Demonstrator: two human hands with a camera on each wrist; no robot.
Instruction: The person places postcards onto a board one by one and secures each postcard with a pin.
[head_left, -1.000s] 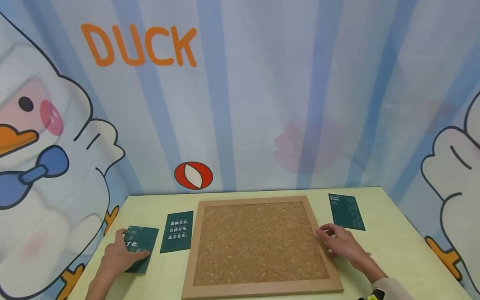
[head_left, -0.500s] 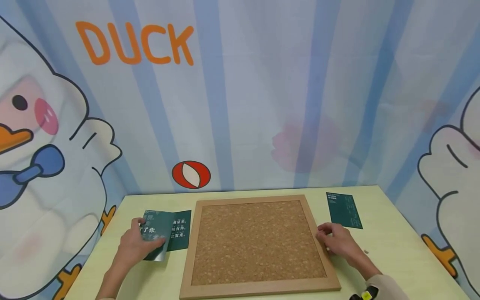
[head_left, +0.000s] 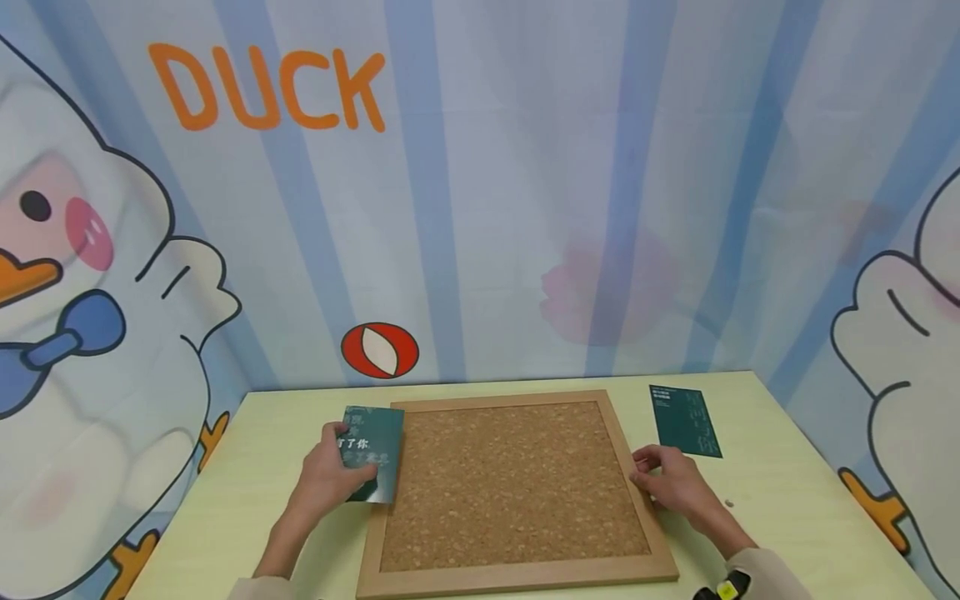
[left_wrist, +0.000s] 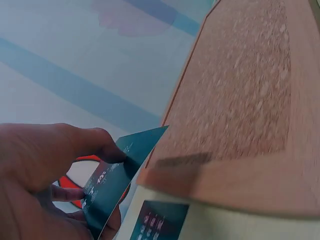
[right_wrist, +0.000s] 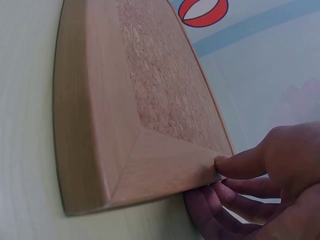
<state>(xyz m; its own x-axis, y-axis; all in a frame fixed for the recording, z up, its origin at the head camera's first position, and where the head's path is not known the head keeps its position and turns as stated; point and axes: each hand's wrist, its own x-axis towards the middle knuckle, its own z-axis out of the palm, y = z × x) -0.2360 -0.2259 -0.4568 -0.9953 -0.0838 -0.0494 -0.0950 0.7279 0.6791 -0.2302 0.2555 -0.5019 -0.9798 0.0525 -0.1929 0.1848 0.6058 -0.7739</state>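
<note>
Between thumb and fingers my left hand [head_left: 324, 479] holds a dark green card [head_left: 384, 458] with white printed characters. The card's right edge overlaps the left side of a wood-framed cork board [head_left: 513, 487], casting a shadow on the frame in the left wrist view. Below it, on the table, lies a second green card [left_wrist: 159, 220], hidden in the head view. My right hand [head_left: 675, 482] grips the board's right frame edge. In the right wrist view its thumb [right_wrist: 240, 164] is at the top of the edge, with the other fingers curled beside and under it.
A third green card [head_left: 686, 422] lies at the back right of the pale table [head_left: 757, 533]. A tiny pale object [head_left: 729, 502] sits right of my right hand. Behind the table hangs a striped curtain [head_left: 487, 208] with printed ducks.
My left hand has lifted the green card from the left and carried it rightward, over the second card, to the board's left edge. My right hand has stayed at the frame.
</note>
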